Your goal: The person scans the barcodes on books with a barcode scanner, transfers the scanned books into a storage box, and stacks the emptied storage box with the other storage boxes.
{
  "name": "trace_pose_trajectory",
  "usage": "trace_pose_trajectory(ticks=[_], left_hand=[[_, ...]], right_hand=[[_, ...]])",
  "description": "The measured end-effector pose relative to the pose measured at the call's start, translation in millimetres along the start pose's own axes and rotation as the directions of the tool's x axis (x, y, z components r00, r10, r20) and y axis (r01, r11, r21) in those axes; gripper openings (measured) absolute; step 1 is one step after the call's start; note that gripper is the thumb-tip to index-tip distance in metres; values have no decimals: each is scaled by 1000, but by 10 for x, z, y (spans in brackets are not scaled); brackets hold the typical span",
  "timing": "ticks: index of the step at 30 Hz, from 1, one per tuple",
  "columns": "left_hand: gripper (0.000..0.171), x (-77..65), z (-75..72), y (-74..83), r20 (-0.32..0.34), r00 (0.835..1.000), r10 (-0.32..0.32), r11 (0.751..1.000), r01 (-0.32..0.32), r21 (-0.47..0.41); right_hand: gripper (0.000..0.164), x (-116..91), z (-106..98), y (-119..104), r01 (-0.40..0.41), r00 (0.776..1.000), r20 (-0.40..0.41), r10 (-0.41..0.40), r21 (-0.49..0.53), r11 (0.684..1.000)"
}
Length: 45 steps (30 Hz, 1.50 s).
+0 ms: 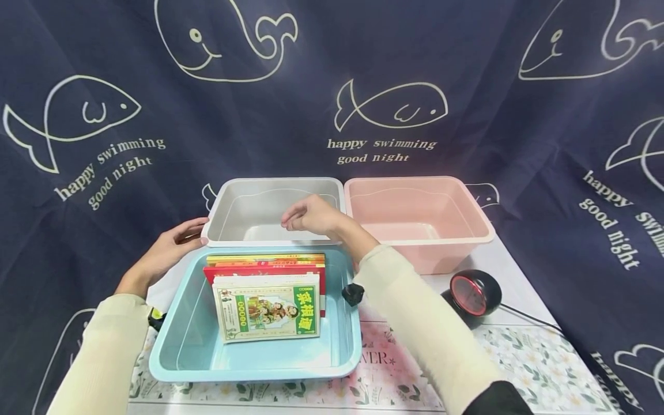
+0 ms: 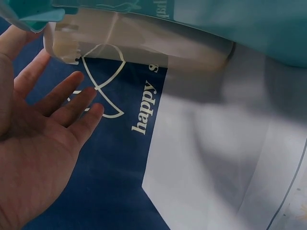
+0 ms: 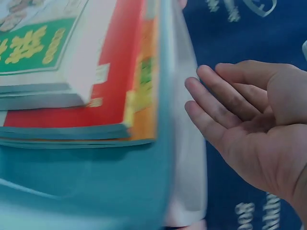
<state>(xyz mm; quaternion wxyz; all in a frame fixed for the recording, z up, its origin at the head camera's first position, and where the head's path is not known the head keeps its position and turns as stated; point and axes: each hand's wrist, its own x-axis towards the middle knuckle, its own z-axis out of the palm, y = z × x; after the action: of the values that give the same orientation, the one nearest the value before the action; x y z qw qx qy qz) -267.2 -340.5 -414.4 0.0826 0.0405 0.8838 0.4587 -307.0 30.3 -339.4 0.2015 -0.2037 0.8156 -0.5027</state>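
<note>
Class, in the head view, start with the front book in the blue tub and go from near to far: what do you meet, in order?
White-and-green book → red book → yellow-topped book → grey tub → navy fabric with fish drawings.

The sleeves [image 1: 420, 323] are cream and the wrist devices [image 1: 354, 294] black, one partly yellow.

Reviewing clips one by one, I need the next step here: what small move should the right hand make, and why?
Probably bring the right hand to the top of the front book: the hand holds nothing above the gray bin, while that book stands on edge in the blue bin, its top uncovered.
</note>
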Motion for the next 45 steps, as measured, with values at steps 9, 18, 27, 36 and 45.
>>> trace_pose_trajectory(ticks=[9, 18, 27, 36, 45], left_hand=[[75, 21, 0, -24, 1, 1000, 2, 1000, -2, -15], [76, 20, -1, -21, 1, 1000, -3, 1000, 3, -4], [77, 0, 0, 8, -2, 1000, -3, 1000, 3, -2], [76, 6, -4, 12, 3, 1000, -8, 1000, 8, -10], [75, 11, -8, 17, 10, 1000, -10, 1000, 11, -23]], right_hand=[[23, -583, 40, -143, 150, 989, 23, -149, -59, 987], [22, -916, 216, 256, 182, 982, 88, -168, -178, 967], [19, -898, 305, 412, 182, 983, 69, -170, -275, 944], [18, -898, 370, 367, 163, 985, 100, -144, -225, 961], [17, -896, 459, 353, 148, 988, 71, -135, -215, 965]])
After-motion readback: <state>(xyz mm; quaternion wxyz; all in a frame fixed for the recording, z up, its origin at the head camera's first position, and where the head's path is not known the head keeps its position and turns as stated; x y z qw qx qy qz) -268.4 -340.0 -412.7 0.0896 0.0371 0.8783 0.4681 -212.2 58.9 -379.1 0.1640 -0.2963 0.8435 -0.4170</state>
